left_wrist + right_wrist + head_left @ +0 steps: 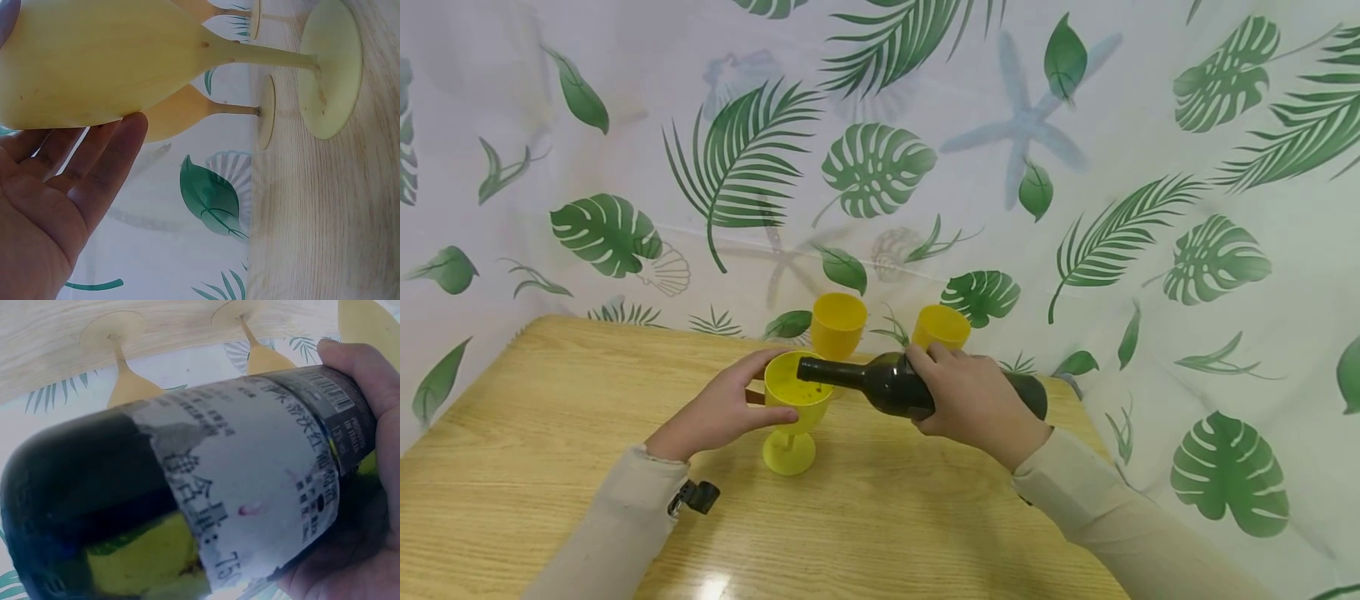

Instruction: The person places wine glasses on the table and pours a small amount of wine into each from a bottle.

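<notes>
My left hand (722,408) holds a yellow goblet (799,418) by its bowl, thumb on the near side and fingers behind. In the left wrist view the goblet's foot (331,69) is at the wooden tabletop, and the fingers lie along the bowl. My right hand (970,400) grips a dark wine bottle (891,387) round its body. Lying almost level, the bottle has its mouth over the goblet's rim. Small dark specks show inside the bowl. The right wrist view shows the bottle's torn white label (244,481) with printed characters.
Behind the held goblet stands another yellow goblet (838,327). A further yellow goblet (942,325) stands behind the bottle, partly hidden by my right hand. The wooden table (715,533) ends at a leaf-patterned cloth (760,275). A small black device (700,497) sits on my left wrist.
</notes>
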{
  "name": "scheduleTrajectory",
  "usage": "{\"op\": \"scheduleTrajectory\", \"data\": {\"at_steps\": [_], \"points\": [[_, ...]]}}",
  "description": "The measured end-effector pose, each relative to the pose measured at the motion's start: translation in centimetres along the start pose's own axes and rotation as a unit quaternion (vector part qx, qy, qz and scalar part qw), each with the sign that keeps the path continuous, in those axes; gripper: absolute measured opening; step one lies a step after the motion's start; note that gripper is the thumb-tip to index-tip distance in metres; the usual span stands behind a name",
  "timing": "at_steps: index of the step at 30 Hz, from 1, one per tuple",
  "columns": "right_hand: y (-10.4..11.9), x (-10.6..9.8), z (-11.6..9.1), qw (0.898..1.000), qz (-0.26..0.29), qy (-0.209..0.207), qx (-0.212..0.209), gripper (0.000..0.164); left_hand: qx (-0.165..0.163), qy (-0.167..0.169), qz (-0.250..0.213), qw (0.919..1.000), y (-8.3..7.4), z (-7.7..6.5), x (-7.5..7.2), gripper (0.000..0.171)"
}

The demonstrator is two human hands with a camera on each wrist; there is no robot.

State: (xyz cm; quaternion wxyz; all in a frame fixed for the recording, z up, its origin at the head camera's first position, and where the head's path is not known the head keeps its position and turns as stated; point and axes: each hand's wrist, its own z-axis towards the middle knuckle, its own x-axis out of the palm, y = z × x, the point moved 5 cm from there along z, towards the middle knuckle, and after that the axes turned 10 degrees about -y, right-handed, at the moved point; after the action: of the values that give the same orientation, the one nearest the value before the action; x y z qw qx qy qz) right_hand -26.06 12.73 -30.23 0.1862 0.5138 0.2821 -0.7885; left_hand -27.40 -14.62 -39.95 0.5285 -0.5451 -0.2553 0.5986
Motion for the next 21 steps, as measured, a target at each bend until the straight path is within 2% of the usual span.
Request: {"op": "scheduleTrajectory", "data": {"at_steps": [21], "points": [[0.99, -0.22, 0.95, 0.999, -0.004, 0.031, 0.008, 0.074, -0.01, -0.003, 0.002, 0.9999, 0.13, 0.06, -0.1, 0.079]]}}
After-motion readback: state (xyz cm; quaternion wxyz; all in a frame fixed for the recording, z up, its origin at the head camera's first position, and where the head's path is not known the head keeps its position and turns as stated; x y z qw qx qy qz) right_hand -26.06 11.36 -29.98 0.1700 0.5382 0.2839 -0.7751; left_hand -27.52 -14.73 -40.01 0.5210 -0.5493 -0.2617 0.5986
